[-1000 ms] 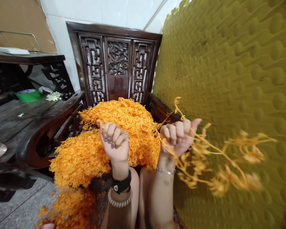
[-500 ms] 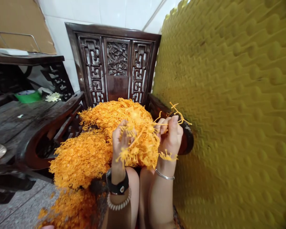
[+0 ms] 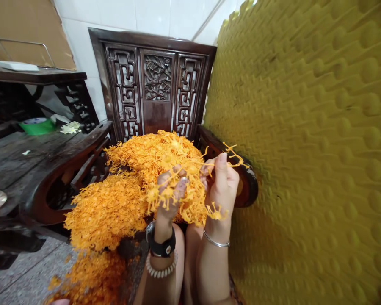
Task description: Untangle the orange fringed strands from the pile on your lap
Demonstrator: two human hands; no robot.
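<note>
My left hand [image 3: 169,192] and my right hand [image 3: 222,184] are raised close together above my knees. Both pinch a thin orange sprig of small flowers [image 3: 193,169] that stretches between them. Its tip [image 3: 236,156] pokes out past my right thumb. Behind the hands a big heap of the same orange flower sprigs [image 3: 127,190] lies piled on a dark carved wooden chair [image 3: 155,80]. A black watch and a bead bracelet sit on my left wrist, a silver bangle on my right.
A tall wall of yellow-green dimpled material [image 3: 311,140] fills the right side, close to my right hand. More orange flowers [image 3: 89,275] lie spilled on the grey floor. A dark wooden table [image 3: 25,148] with a green tape roll [image 3: 38,126] stands at left.
A second ago my hands were fists held apart, the right one swinging a long sprig to the right. They have come together and now finger one sprig in front of the heap.
</note>
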